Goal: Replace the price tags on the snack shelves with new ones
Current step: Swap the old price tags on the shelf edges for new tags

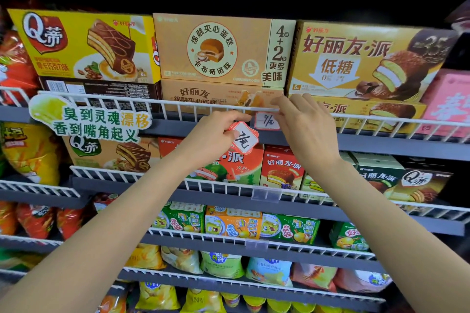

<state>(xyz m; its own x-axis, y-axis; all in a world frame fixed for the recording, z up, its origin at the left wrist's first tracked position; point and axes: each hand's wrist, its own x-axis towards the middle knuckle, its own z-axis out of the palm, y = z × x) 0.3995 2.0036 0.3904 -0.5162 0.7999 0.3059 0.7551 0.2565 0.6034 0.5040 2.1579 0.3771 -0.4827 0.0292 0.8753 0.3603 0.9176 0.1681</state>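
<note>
Setting: snack shelves (381, 145) with white wire rails (152, 103), stocked with cake boxes and chip bags.
Left hand (216, 132): grip pinches a small stack of red-bordered price tags (244, 138) with handwritten numbers, held just below the top shelf rail.
Right hand (305, 124): fingers curled at the rail; grip pinches the upper right edge of a clear tag holder.
Mounted price tag (266, 121): hangs on the top shelf rail between the hands, handwritten, in its holder.
Below: empty-looking clear holders (265, 194) clipped to two lower rails.
Left: a green promotional sign (94, 122) on the rail.
</note>
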